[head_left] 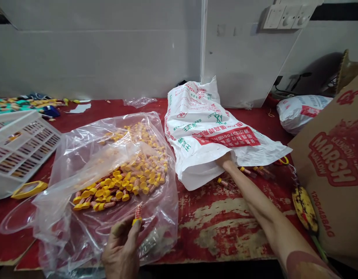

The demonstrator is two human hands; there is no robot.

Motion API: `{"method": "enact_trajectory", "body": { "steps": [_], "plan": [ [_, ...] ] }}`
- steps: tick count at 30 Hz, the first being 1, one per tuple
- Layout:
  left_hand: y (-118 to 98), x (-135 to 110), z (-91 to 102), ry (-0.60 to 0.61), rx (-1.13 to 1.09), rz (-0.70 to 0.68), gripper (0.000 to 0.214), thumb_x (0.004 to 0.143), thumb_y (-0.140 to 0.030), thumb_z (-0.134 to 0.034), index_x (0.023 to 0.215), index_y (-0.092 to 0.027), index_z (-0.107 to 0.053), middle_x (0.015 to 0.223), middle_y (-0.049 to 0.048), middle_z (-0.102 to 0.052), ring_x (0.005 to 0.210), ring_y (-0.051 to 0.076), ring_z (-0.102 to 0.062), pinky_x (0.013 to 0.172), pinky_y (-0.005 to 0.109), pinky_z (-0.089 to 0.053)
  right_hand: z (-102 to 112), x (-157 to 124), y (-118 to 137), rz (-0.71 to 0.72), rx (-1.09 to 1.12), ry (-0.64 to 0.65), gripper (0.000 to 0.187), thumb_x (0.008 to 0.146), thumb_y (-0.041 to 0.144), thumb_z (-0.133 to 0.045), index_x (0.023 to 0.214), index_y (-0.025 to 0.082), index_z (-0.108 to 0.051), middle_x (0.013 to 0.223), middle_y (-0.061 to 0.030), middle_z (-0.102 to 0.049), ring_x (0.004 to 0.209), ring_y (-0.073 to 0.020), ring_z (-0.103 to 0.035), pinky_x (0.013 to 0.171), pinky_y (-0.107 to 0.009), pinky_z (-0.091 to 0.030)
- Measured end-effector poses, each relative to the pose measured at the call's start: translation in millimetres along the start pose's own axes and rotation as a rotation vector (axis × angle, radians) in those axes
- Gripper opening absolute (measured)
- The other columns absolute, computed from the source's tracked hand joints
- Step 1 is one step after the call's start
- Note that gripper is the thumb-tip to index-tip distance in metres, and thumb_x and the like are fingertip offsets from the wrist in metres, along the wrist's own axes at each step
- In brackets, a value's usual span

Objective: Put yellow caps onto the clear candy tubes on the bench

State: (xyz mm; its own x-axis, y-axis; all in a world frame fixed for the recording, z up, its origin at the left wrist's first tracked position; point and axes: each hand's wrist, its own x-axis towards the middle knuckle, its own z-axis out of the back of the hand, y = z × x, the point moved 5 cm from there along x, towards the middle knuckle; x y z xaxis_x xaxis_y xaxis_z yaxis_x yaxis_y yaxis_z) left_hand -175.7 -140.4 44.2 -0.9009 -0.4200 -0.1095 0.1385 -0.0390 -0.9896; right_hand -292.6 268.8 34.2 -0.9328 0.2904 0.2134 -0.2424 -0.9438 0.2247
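Red tabletop, worn pale; grey wall behind. Left hand pinches yellow-capped tube; right hand mostly inside white sack, grip can't tell.

A small red-and-white tube points up, yellow cap lowermost, above a clear plastic bag heaped with similar yellow-capped tubes. Beside the bag, a printed white sack lies on the bench, mouth gaping.
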Motion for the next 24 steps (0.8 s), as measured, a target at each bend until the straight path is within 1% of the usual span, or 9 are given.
{"method": "enact_trajectory", "body": {
  "steps": [3,6,7,11,13,15,18,20,24],
  "plan": [
    [-5.4,-34.5,-20.1,0.169,-0.235,0.067,0.041,0.054,-0.041,-0.082,0.086,-0.020,-0.065,0.085,-0.0008,-0.066,0.080,0.015,-0.060,0.072,0.022,-0.050,22.3,-37.4,9.5,-0.006,0.104,-0.038,0.027,0.083,0.025,-0.052,0.105,0.014,-0.065,0.105,-0.0150,-0.061,0.108,-0.0296,-0.050,0.096,-0.043,-0.036],
    [0.8,-68.4,-49.5,0.383,-0.345,0.179,0.036,0.056,-0.035,-0.083,0.086,-0.021,-0.068,0.088,-0.0013,-0.065,0.084,0.013,-0.059,0.074,0.018,-0.048,43.0,-101.4,18.2,-0.007,0.263,-0.062,0.032,0.087,0.035,-0.045,0.106,0.018,-0.063,0.100,-0.0100,-0.060,0.097,-0.0238,-0.053,0.088,-0.037,-0.041],
    [4.5,-79.0,-59.7,0.447,-0.352,0.212,0.033,0.058,-0.033,-0.082,0.086,-0.021,-0.068,0.089,-0.0012,-0.065,0.085,0.013,-0.059,0.075,0.018,-0.048,46.4,-125.2,19.8,-0.023,0.400,-0.054,0.032,0.088,0.038,-0.041,0.105,0.019,-0.062,0.095,-0.0073,-0.060,0.088,-0.0204,-0.055,0.080,-0.033,-0.044],
    [19.9,-112.7,-95.0,0.642,-0.387,0.298,0.030,0.065,-0.030,-0.079,0.091,-0.022,-0.068,0.094,0.0004,-0.065,0.090,0.014,-0.058,0.076,0.018,-0.046,41.1,-206.6,18.5,-0.285,1.418,-0.050,0.023,0.078,0.040,-0.057,0.092,0.022,-0.059,0.084,-0.0011,-0.059,0.068,-0.0140,-0.051,0.065,-0.026,-0.043],
    [26.8,-122.1,-104.2,0.659,-0.419,0.319,0.032,0.064,-0.027,-0.080,0.093,-0.022,-0.067,0.093,-0.0002,-0.064,0.088,0.013,-0.058,0.074,0.019,-0.046,36.4,-231.3,21.7,-0.372,1.654,-0.023,0.022,0.072,0.036,-0.064,0.088,0.022,-0.059,0.082,0.0001,-0.059,0.069,-0.0135,-0.052,0.066,-0.025,-0.043],
    [31.0,-128.5,-108.4,0.679,-0.424,0.313,0.030,0.064,-0.025,-0.079,0.090,-0.022,-0.067,0.088,-0.0007,-0.064,0.084,0.012,-0.058,0.073,0.019,-0.046,36.5,-245.3,28.2,-0.368,1.678,0.060,0.023,0.070,0.034,-0.068,0.087,0.022,-0.059,0.082,-0.0001,-0.060,0.074,-0.0141,-0.054,0.069,-0.025,-0.043],
    [31.0,-135.4,-108.2,0.729,-0.366,0.267,0.022,0.068,-0.027,-0.077,0.086,-0.018,-0.067,0.086,0.0013,-0.065,0.080,0.013,-0.058,0.073,0.020,-0.046,42.6,-254.4,41.3,-0.266,1.543,0.248,0.024,0.072,0.032,-0.070,0.091,0.021,-0.060,0.088,-0.0016,-0.062,0.078,-0.0146,-0.056,0.071,-0.025,-0.043],
    [28.1,-137.6,-104.1,0.702,-0.327,0.222,0.023,0.069,-0.030,-0.075,0.087,-0.017,-0.068,0.087,0.0028,-0.067,0.081,0.014,-0.060,0.074,0.021,-0.047,46.9,-256.4,48.8,-0.218,1.468,0.346,0.023,0.074,0.032,-0.068,0.091,0.020,-0.059,0.088,-0.0014,-0.062,0.075,-0.0136,-0.056,0.067,-0.024,-0.043],
    [25.1,-142.7,-96.2,0.651,-0.245,0.169,0.031,0.075,-0.039,-0.068,0.098,-0.019,-0.068,0.098,0.0053,-0.068,0.091,0.019,-0.062,0.082,0.027,-0.048,48.2,-257.9,58.7,-0.148,1.281,0.416,0.019,0.079,0.033,-0.061,0.092,0.020,-0.058,0.078,0.0012,-0.060,0.066,-0.0120,-0.053,0.059,-0.022,-0.042]
  ]
}}
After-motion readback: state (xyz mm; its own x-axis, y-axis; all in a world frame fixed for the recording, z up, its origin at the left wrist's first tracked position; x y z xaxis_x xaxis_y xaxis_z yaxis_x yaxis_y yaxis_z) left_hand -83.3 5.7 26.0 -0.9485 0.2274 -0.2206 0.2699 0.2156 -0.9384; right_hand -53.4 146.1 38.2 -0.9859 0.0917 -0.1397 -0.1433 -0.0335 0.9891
